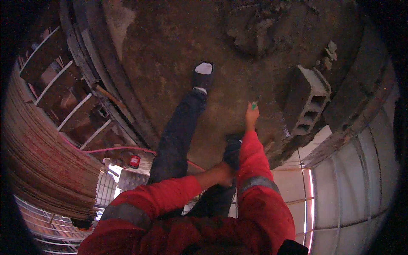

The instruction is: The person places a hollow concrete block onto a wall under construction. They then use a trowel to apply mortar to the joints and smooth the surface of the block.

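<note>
Landmark: grey hollow concrete block (302, 100). Left of it: right hand (252, 114), fingers closed on a small green object (254, 105); apparently a holding step, any next move calling for steady grip. Farther left: left hand (224, 174), at dark-trousered leg (217, 199); finger state I cannot tell.

Head-worn fisheye view, facing down
</note>
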`<state>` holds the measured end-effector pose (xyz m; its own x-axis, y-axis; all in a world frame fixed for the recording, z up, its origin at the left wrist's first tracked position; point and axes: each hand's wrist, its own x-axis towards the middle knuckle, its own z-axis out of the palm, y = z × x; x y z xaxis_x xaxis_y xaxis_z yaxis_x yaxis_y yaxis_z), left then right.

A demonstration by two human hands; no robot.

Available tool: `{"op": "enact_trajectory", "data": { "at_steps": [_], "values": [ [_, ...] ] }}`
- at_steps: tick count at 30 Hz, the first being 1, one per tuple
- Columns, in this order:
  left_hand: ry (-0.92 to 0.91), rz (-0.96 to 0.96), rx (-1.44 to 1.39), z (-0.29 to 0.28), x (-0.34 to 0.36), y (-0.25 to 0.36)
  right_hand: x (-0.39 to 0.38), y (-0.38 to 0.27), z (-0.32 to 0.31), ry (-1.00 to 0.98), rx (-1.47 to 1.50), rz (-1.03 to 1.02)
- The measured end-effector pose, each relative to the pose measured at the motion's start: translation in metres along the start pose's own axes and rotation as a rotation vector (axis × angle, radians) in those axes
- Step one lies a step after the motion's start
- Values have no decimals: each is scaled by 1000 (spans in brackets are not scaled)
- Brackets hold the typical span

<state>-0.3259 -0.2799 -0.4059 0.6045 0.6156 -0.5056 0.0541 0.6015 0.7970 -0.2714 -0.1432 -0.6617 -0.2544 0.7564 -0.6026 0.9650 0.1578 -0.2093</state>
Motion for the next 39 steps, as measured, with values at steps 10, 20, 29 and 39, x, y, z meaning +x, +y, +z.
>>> {"op": "enact_trajectory", "data": {
  "at_steps": [10,20,29,39],
  "values": [
    [251,1,75,52,11,-12,163,-201,78,-532,992,78],
    [166,-144,121,81,47,-3,100,-134,-13,-402,744,-156],
    [-418,-621,286,125,72,-32,-47,121,-162,-579,943,-6],
    [-421,-638,615,207,93,-109,-146,562,-294,-407,671,248]
  ]
}}
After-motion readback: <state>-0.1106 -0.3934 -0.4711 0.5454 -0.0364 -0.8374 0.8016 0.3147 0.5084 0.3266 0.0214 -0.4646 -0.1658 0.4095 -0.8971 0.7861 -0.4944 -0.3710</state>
